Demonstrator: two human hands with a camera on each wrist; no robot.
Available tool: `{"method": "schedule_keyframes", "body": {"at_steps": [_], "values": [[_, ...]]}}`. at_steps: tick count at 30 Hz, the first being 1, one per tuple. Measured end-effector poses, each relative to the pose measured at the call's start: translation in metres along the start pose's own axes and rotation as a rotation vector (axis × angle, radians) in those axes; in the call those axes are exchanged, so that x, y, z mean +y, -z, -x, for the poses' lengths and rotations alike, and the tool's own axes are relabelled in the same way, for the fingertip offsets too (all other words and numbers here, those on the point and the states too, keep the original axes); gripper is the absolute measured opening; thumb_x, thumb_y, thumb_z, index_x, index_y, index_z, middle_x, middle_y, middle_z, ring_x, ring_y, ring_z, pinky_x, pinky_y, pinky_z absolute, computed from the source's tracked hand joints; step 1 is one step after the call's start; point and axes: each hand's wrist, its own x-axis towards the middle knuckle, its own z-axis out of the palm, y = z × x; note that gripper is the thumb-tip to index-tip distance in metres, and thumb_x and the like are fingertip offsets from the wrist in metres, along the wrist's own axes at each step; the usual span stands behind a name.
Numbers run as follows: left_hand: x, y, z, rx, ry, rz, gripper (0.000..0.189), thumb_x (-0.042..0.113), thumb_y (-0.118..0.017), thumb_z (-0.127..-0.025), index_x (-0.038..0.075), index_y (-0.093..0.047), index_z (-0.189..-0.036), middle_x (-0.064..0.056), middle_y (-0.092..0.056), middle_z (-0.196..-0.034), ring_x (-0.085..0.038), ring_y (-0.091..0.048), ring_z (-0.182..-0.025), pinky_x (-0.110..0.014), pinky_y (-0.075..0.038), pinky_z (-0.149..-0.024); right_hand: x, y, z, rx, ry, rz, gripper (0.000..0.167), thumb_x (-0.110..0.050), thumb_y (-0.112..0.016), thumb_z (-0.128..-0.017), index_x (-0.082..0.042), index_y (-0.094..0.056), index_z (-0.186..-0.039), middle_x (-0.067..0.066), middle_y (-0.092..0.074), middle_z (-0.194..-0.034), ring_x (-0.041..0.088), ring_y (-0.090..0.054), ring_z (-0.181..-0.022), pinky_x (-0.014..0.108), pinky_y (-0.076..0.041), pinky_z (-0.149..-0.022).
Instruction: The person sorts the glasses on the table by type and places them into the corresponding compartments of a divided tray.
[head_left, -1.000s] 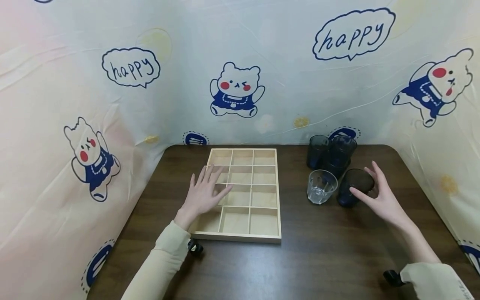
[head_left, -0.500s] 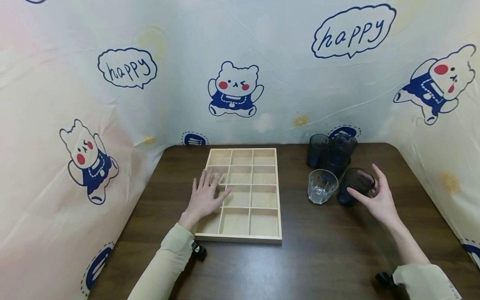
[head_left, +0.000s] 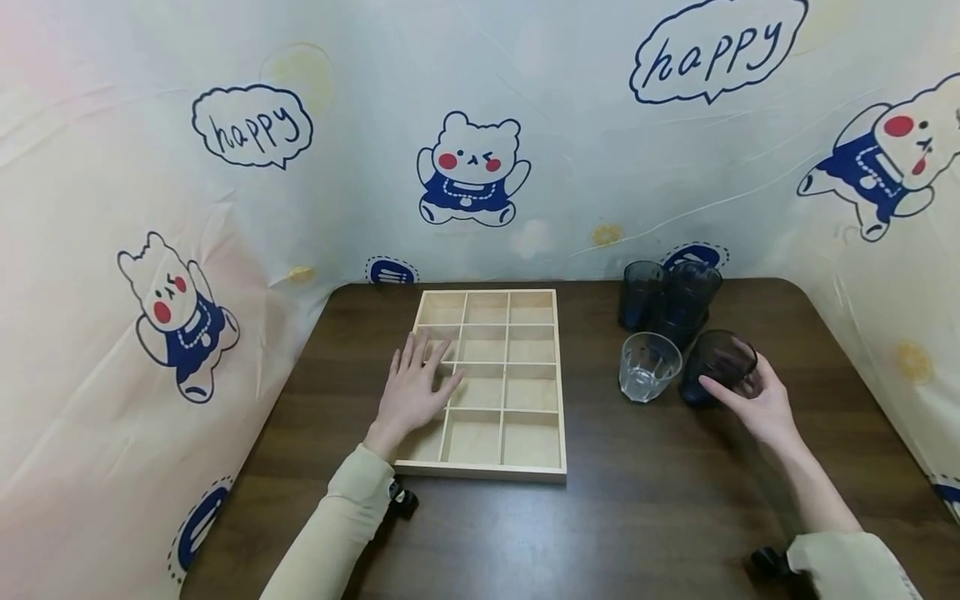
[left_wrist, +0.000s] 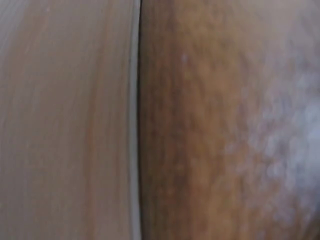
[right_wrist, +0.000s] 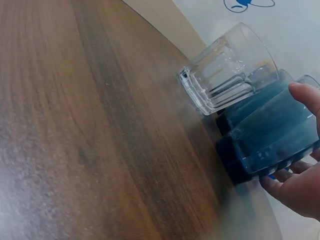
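My right hand [head_left: 761, 408] holds a dark blue drinking glass [head_left: 705, 379], thumb on the near side and fingers round the far right. The right wrist view shows that upright glass [right_wrist: 265, 140] between thumb and fingers, its base at the tabletop. Close on its left stands a clear glass [head_left: 643, 387]. My left hand [head_left: 411, 396] lies over the left side of a wooden compartment tray [head_left: 487, 472], fingers spread and fairly straight. The left wrist view has only the tray's side [left_wrist: 65, 120] and brown wood in it, blurred; no hand appears there.
Behind the held glass, several dark glasses [head_left: 641, 300] are grouped near the back edge of the brown table [head_left: 600, 517]. A printed cloth [head_left: 570, 167] hangs along the back and sides.
My right hand's fingers have drawn in from a wide spread onto the dark blue glass. The left hand has shifted only slightly over the tray. The head view has tilted a little.
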Motion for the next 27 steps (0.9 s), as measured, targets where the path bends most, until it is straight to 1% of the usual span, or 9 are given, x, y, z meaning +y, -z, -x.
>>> {"method": "schedule_keyframes", "body": {"at_steps": [2, 6, 10, 12, 15, 19, 23, 27], "values": [[0.001, 0.0, 0.0, 0.002, 0.0, 0.008, 0.078, 0.071, -0.045, -0.108, 0.029, -0.036, -0.173, -0.015, -0.017, -0.186, -0.042, -0.006, -0.174, -0.069, -0.015, -0.14, 0.0, 0.001, 0.0, -0.006, -0.011, 0.003, 0.077, 0.0, -0.076, -0.101, -0.019, -0.043, -0.167, -0.03, -0.069, -0.129, -0.016, -0.063, -0.118, -0.003, -0.047, -0.095], [0.001, 0.001, 0.0, 0.005, 0.004, 0.014, 0.077, 0.07, -0.046, -0.108, 0.028, -0.038, -0.173, -0.014, -0.017, -0.186, -0.043, -0.007, -0.174, -0.068, -0.015, -0.14, 0.0, 0.0, 0.0, -0.004, -0.026, -0.024, 0.072, -0.001, -0.077, -0.1, -0.022, -0.049, -0.163, -0.031, -0.07, -0.128, -0.017, -0.064, -0.117, -0.002, -0.048, -0.095], [0.0, 0.0, 0.0, -0.002, 0.011, 0.007, 0.078, 0.071, -0.045, -0.108, 0.028, -0.037, -0.173, -0.014, -0.017, -0.186, -0.042, -0.006, -0.174, -0.067, -0.015, -0.14, 0.0, -0.002, 0.0, 0.018, -0.027, -0.09, 0.067, 0.002, -0.079, -0.098, -0.021, -0.058, -0.157, -0.027, -0.075, -0.125, -0.013, -0.069, -0.112, 0.001, -0.053, -0.091], [0.0, -0.001, -0.001, -0.001, 0.009, 0.01, 0.078, 0.07, -0.046, -0.108, 0.028, -0.037, -0.173, -0.015, -0.017, -0.186, -0.042, -0.006, -0.174, -0.067, -0.016, -0.14, -0.001, -0.002, 0.0, 0.03, -0.033, -0.141, 0.064, 0.006, -0.08, -0.096, -0.02, -0.061, -0.152, -0.024, -0.078, -0.123, -0.01, -0.073, -0.107, 0.003, -0.056, -0.088], [0.0, -0.001, -0.001, 0.004, 0.007, 0.012, 0.077, 0.069, -0.047, -0.109, 0.027, -0.038, -0.173, -0.015, -0.017, -0.186, -0.043, -0.007, -0.174, -0.068, -0.016, -0.14, -0.004, 0.0, 0.0, 0.032, -0.067, -0.212, 0.06, 0.008, -0.077, -0.097, -0.022, -0.064, -0.147, -0.023, -0.08, -0.121, -0.008, -0.074, -0.105, 0.005, -0.058, -0.087], [0.001, 0.0, -0.001, 0.0, 0.013, 0.02, 0.077, 0.069, -0.047, -0.108, 0.027, -0.039, -0.172, -0.014, -0.016, -0.186, -0.042, -0.006, -0.174, -0.067, -0.015, -0.141, -0.009, 0.003, 0.001, 0.018, -0.145, -0.287, 0.055, 0.007, -0.074, -0.099, -0.028, -0.066, -0.142, -0.023, -0.08, -0.118, -0.007, -0.073, -0.105, 0.006, -0.058, -0.086], [0.001, 0.0, -0.001, 0.002, 0.018, 0.014, 0.077, 0.069, -0.046, -0.108, 0.027, -0.039, -0.172, -0.014, -0.016, -0.186, -0.042, -0.006, -0.174, -0.067, -0.015, -0.141, -0.013, 0.005, 0.002, -0.001, -0.193, -0.316, 0.054, 0.006, -0.073, -0.101, -0.031, -0.069, -0.139, -0.021, -0.081, -0.114, -0.006, -0.072, -0.104, 0.009, -0.059, -0.083], [0.002, -0.001, -0.001, 0.004, 0.014, 0.017, 0.076, 0.068, -0.048, -0.108, 0.026, -0.04, -0.172, -0.015, -0.016, -0.186, -0.042, -0.007, -0.174, -0.067, -0.016, -0.14, -0.017, 0.005, 0.005, -0.009, -0.197, -0.322, 0.053, 0.007, -0.072, -0.1, -0.032, -0.07, -0.137, -0.02, -0.081, -0.114, -0.005, -0.071, -0.103, 0.01, -0.06, -0.083]]}}
